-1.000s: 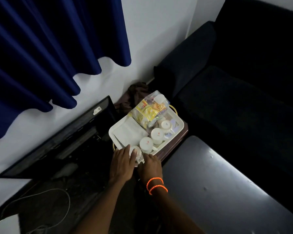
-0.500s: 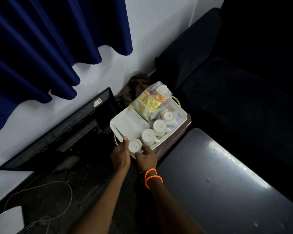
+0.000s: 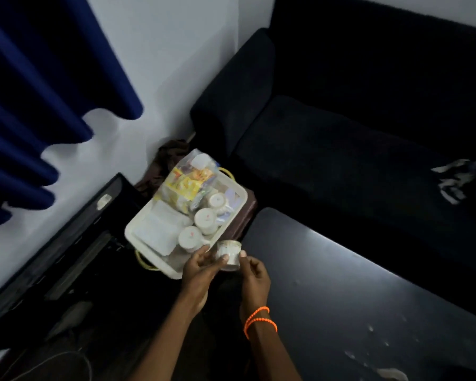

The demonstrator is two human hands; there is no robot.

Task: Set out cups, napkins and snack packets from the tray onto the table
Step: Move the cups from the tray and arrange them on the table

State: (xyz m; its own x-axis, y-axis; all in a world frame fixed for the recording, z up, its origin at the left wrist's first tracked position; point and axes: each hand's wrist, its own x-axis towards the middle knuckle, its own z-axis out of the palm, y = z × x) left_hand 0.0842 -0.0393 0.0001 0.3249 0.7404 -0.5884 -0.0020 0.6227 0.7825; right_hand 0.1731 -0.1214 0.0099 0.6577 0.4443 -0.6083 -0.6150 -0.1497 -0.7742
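Note:
A white cup (image 3: 229, 255) is held upright just off the near right corner of the white tray (image 3: 149, 257). My left hand (image 3: 201, 270) grips its left side and my right hand (image 3: 254, 273), with orange bead bracelets at the wrist, touches its right side. Three upturned white cups (image 3: 206, 220) stand in a row along the tray's right side. White napkins (image 3: 155, 231) lie on the tray's left half. A clear bag of yellow snack packets (image 3: 190, 180) leans at the tray's far end. The dark glossy table (image 3: 355, 292) begins just right of the held cup.
The tray rests on a small brown stand (image 3: 249, 207) in the corner. A black sofa (image 3: 355, 119) runs behind the table. A flat black screen (image 3: 52, 257) leans on the white wall at left, under a blue curtain (image 3: 39, 92). A cable (image 3: 52, 364) lies on the floor.
The cup nearest me has been lifted out of the tray and moved right toward the table, now mouth up, with both hands on it. The view has shifted right.

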